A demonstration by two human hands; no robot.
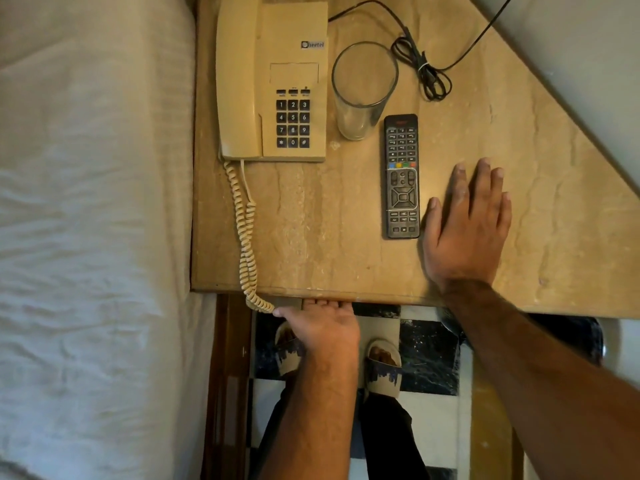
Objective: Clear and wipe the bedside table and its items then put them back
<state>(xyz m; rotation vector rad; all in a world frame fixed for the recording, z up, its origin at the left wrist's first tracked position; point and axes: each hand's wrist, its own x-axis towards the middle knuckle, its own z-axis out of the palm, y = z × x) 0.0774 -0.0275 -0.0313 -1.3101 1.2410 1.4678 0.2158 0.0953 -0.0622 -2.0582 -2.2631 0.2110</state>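
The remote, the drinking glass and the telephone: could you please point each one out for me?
remote (401,176): head view, on its middle button pad.
drinking glass (360,98): head view, on its clear side wall.
telephone (294,72): head view, on the base above the keypad.

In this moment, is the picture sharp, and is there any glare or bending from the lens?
Head view: the telephone keys and remote are sharp; warm, soft light, no strong glare, even on the glass; the table edge bows a little from the wide lens; the bed sheet looks softer.
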